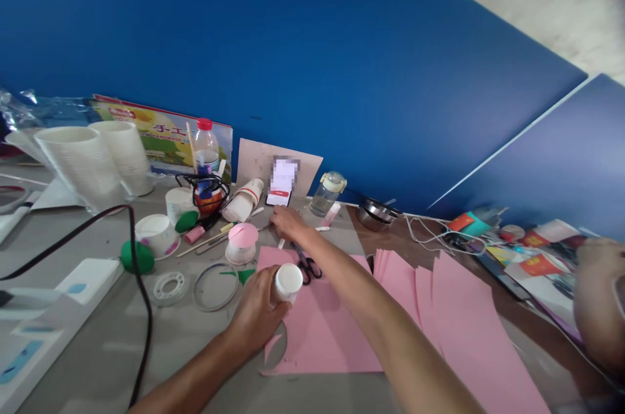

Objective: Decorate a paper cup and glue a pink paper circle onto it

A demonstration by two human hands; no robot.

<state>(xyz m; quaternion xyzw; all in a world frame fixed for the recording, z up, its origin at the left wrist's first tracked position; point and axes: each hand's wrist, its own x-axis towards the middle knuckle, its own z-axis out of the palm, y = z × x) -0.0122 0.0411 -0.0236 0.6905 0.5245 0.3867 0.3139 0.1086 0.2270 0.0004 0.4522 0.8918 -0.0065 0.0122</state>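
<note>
A white paper cup is in my left hand, its round white end facing me, above the edge of a pink paper sheet. My right hand reaches forward to just below a lit phone. Its fingers are bent together, and what they hold, if anything, is hidden. Black-handled scissors lie on the pink sheet, partly behind my right forearm. Left of my hands, a white cup with a pink paper disc on top stands near a roll of clear tape.
Stacked paper cups and a red-capped bottle stand at left. A glass water bottle and metal bowls are at the back. More pink sheets lie at right. A black cable crosses the left side. Another person's arm is far right.
</note>
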